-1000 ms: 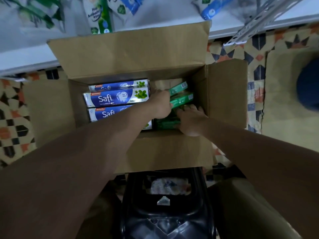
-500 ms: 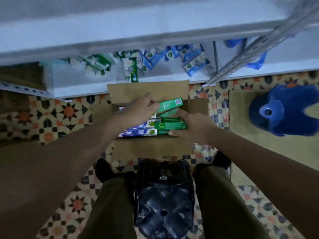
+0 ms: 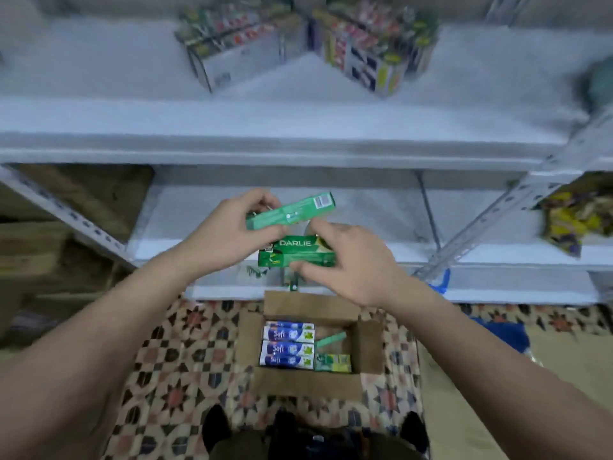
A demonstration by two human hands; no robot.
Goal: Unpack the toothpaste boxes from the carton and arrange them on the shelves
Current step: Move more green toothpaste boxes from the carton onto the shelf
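My left hand point(image 3: 229, 227) grips a light green toothpaste box point(image 3: 292, 211), tilted up to the right, in front of the middle shelf point(image 3: 365, 207). Just below it, my right hand point(image 3: 351, 260) holds a dark green Darlie box point(image 3: 295, 254) level, thumb under it and fingers over its right end. Both boxes hang in the air well above the open carton point(image 3: 368, 346) on the floor. Inside the carton lie blue Safi boxes point(image 3: 287, 346) on the left and a few green boxes point(image 3: 331, 361) on the right.
The upper shelf point(image 3: 298, 127) carries two display packs of goods point(image 3: 374, 48). Yellow packets point(image 3: 577, 220) sit on a shelf at right. Slotted metal uprights point(image 3: 491, 220) flank the bay. Brown cartons point(image 3: 36, 247) stand at left. A patterned floor point(image 3: 185, 376) surrounds the carton.
Both hands have lifted out of the carton with a green box each and risen to shelf height. The view has tilted up from the carton to the shelves.
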